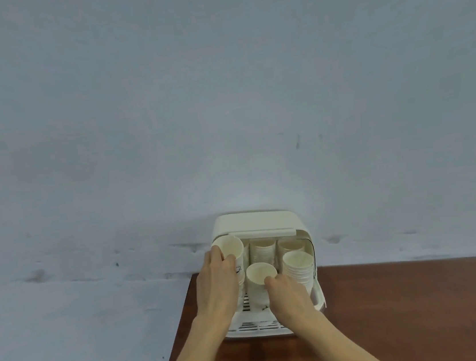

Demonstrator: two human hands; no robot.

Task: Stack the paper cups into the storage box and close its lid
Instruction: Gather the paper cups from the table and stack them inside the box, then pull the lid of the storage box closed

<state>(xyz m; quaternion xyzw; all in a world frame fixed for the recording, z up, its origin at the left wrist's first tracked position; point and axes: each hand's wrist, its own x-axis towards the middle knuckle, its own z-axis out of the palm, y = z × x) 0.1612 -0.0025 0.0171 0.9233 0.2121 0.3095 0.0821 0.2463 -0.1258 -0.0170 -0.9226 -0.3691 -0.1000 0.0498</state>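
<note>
The storage box point(268, 278) stands at the far left corner of the brown wooden table point(411, 309), its back against the grey-blue wall point(220, 92). It is cream plastic with a slotted floor visible at the front. Its lid point(255, 223) is swung up and back over the top, leaving the front open.

Inside, paper cups stand mouth-up in stacks. A rear row shows behind: a middle rear stack point(263, 250) and a right rear stack point(291, 245), partly hidden. In the front row, the right front stack point(298, 266) stands free, touching no hand.

The left hand point(218, 284) reaches into the left side of the box. Its grip is clamped on the left cup stack point(228, 249), thumb and fingers curled round the side just below the top rim.

The right hand point(286, 293) reaches into the middle of the box. Its grip is clamped on the centre cup stack point(261, 275), fingertips at the rim's near right edge; how far the fingers wrap round cannot be told.

Both forearms cross the table's near edge, bare.
</note>
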